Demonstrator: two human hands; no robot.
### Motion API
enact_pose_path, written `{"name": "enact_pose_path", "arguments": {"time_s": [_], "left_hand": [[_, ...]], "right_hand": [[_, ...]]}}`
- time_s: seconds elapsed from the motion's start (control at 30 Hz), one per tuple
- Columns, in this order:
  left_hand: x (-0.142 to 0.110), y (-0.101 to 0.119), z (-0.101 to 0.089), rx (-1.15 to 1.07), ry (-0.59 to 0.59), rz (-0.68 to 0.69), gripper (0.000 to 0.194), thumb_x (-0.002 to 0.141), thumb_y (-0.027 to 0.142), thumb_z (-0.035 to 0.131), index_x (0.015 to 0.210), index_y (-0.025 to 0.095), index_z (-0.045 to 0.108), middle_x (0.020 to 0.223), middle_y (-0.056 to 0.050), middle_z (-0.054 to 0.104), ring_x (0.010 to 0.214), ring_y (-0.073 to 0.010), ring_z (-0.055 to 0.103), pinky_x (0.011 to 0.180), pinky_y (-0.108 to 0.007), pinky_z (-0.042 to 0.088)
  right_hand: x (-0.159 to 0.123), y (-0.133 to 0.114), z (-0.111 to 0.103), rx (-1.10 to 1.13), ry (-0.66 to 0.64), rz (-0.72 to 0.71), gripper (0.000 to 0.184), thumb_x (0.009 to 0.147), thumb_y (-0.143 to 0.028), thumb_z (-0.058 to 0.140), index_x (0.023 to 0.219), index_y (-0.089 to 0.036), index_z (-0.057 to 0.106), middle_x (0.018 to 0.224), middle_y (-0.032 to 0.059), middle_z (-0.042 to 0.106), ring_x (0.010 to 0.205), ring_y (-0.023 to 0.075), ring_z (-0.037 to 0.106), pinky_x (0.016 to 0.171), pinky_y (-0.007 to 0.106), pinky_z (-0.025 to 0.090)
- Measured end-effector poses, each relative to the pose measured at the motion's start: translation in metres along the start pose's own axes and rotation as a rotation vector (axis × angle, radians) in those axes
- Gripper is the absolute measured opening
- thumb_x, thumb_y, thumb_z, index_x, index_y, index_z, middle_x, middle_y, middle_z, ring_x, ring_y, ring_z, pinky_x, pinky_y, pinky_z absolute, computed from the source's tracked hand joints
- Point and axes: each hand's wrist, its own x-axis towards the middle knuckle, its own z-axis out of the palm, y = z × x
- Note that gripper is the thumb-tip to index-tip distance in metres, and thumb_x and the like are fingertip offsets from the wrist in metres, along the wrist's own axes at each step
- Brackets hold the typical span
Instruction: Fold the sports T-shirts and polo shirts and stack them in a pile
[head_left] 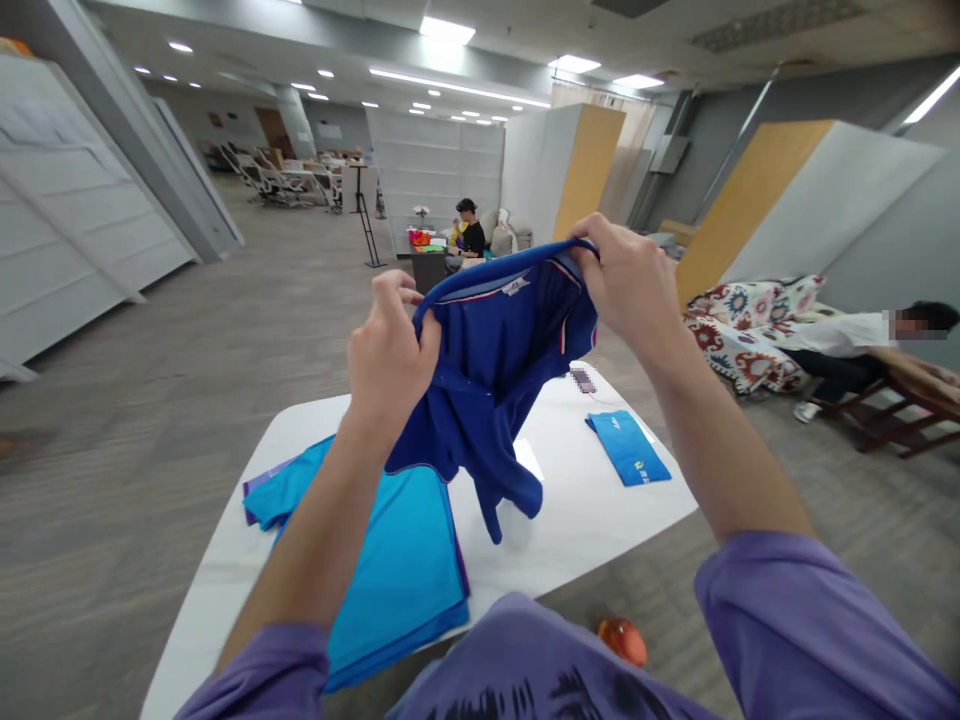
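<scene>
A dark blue polo shirt (pixel 487 370) hangs in the air above the white table, its collar stretched between my two hands. My left hand (pixel 394 350) pinches one end of the collar, and my right hand (pixel 626 280) grips the other end. Red and white trim edges the neck opening, where a small white label shows. The lower part of the shirt droops in loose folds. Below it, to the left, a light blue shirt (pixel 405 570) is spread over other garments. A folded blue garment with a printed logo (pixel 628 447) rests toward the right of the table.
The white table (pixel 570 530) stands in front of me. A phone-like item (pixel 583 380) lies near its far edge. An orange object (pixel 622 640) is below the near edge. Farther off, one person (pixel 471 235) sits at a desk and another (pixel 847 335) on a patterned sofa.
</scene>
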Motion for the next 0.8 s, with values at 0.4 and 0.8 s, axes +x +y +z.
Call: {"name": "enact_pose_path", "arguments": {"time_s": [0.4,0.8], "left_hand": [[0.032,0.068,-0.071,0.127,-0.131,0.135,0.024,0.098,0.016,0.052,0.104,0.023,0.074,0.112,-0.007,0.072,0.114,-0.0269,0.062,0.117,-0.045,0.048],[-0.033,0.054,-0.118,0.118,-0.509,-0.126,0.063,0.081,0.027,0.075,0.144,0.025,0.069,0.134,-0.011,0.066,0.137,-0.0328,0.059,0.131,-0.052,0.046]], "right_hand": [[0.024,0.011,-0.002,0.749,-0.282,0.037,0.023,0.105,-0.050,0.066,0.108,-0.028,0.066,0.083,-0.0023,0.060,0.072,0.0150,0.060,0.067,0.030,0.056],[-0.033,-0.018,0.041,1.143,-0.640,-0.071,0.073,0.080,-0.036,0.083,0.149,-0.030,0.060,0.120,0.0061,0.074,0.115,0.0270,0.072,0.095,0.046,0.067]]}}
